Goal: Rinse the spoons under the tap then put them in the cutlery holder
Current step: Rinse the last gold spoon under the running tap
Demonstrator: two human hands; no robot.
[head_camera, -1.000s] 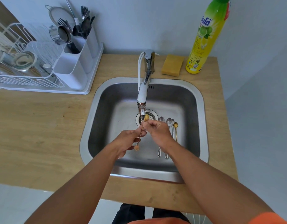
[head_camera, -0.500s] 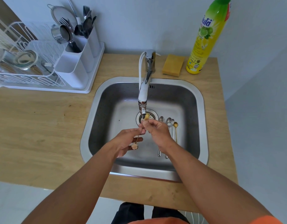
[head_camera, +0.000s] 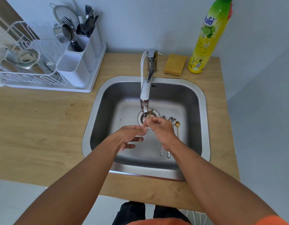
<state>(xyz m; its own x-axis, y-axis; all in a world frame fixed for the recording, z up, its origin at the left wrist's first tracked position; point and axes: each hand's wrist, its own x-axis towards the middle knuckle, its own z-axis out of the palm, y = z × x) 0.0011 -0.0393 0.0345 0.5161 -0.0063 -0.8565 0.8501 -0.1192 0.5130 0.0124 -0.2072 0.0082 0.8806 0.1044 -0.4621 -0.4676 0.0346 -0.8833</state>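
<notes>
You are holding a thin gold spoon (head_camera: pixel 146 125) under the tap (head_camera: pixel 145 93), over the drain of the sink (head_camera: pixel 204 101). Your left hand (head_camera: pixel 129 135) is pinching its handle, and your right hand (head_camera: pixel 161 129) is gripping it nearer the bowl. More spoons (head_camera: pixel 169 140) are lying on the sink floor just beside your right hand. The cutlery holder (head_camera: pixel 78 62) is standing well apart, in the dish rack (head_camera: pixel 26 78) at the far left of the counter.

Soft, even daylight fills the scene, bright and without hard shadows. Glare streaks the chrome tap (head_camera: pixel 147 88) and the sink (head_camera: pixel 204 111) rim toward 3 o'clock. Wide-angle distortion bends the worktop (head_camera: pixel 34 127) edges at 9 and 3 o'clock. The fingertips (head_camera: pixel 144 129) look slightly blurred.
</notes>
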